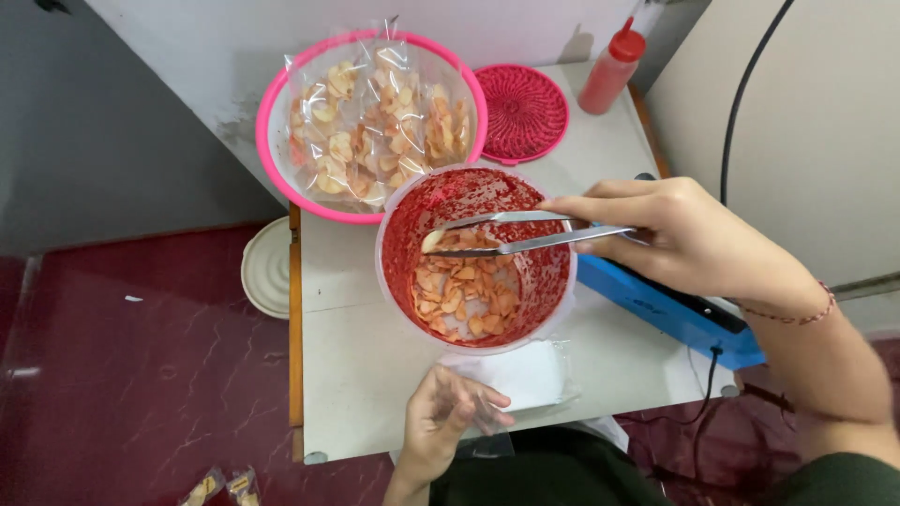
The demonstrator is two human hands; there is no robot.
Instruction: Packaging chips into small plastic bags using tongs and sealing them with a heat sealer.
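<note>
The table (366,375) has bare room on its left side, in front of the pink basket (272,141). The tub (394,281) fills the middle. The blue machine (656,309) blocks the right edge. At the back, the red lid (522,112) and the bottle (611,70) stand close together. The top of the tub is open, with tongs (525,234) across it.

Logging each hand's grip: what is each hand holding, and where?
Right hand holds metal tongs at the handle end, their tips pinching a chip. Left hand holds a clear bag.
</note>
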